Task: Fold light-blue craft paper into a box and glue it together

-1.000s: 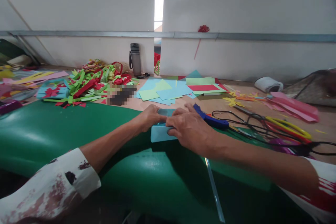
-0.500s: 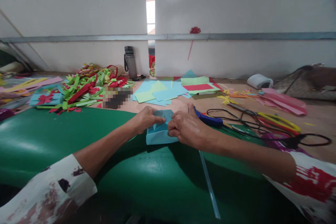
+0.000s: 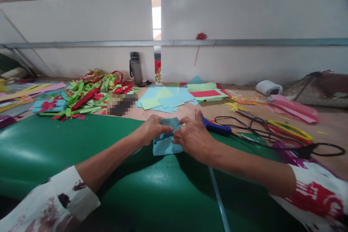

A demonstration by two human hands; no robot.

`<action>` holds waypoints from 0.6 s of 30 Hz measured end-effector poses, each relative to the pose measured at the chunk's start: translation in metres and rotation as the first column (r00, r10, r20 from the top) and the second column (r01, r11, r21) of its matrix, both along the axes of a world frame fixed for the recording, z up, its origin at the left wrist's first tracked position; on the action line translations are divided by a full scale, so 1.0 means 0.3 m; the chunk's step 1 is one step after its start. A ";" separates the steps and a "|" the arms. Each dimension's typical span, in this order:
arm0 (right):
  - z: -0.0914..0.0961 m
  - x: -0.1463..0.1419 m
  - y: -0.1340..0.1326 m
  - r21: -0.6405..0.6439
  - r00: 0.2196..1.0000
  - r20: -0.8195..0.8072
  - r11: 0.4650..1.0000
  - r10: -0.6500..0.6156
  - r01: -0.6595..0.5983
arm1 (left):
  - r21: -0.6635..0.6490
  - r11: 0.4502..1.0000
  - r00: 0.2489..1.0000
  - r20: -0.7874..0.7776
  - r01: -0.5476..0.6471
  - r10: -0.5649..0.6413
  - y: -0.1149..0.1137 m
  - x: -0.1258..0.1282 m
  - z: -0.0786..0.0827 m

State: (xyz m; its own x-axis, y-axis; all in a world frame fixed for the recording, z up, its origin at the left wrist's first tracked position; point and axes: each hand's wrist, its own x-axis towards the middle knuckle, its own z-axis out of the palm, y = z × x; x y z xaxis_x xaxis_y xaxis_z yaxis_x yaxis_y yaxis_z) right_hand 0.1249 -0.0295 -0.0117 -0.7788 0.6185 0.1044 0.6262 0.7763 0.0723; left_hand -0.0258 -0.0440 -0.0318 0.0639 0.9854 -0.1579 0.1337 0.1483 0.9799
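A small light-blue folded paper box (image 3: 166,148) sits between my hands above the green covering (image 3: 116,185). My left hand (image 3: 152,129) pinches its left side, thumb laid across the top edge. At its right side my right hand (image 3: 194,136) is closed on the paper, fingertips pressed against the fold. Just beyond my right hand lies a blue-handled glue gun (image 3: 217,128) with a black cord. A clear glue stick (image 3: 219,199) stretches out below my right forearm.
Scissors with yellow handles (image 3: 289,130) lie at the right among cords. Coloured paper sheets (image 3: 174,98) are spread at the back. Left of them rises a heap of paper strips (image 3: 87,94), near a grey bottle (image 3: 136,70). White panels (image 3: 244,18) stand behind.
The paper's front wall has shifted and tilted slightly under my fingers. Both hands stay on the box. The whole view has moved, so things appear a little lower.
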 end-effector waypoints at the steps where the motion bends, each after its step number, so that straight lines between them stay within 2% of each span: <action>1: -0.009 0.002 0.000 0.020 1.000 -0.027 1.000 -0.003 0.004 | 0.002 1.000 1.000 0.003 0.002 -0.002 -0.001 0.000 -0.001; 7: -0.044 0.017 -0.011 0.142 0.988 -0.152 0.990 0.007 0.015 | 0.049 0.999 1.000 -0.026 0.008 -0.006 -0.010 0.001 0.006; 13: -0.085 0.031 -0.003 0.285 0.950 -0.289 0.958 0.118 -0.032 | 0.053 0.998 1.000 -0.019 0.025 -0.024 -0.017 0.002 0.003; 18: -0.094 0.033 0.002 0.309 0.933 -0.333 0.951 0.134 -0.026 | 0.064 0.997 0.999 -0.011 0.041 -0.041 -0.012 -0.003 -0.022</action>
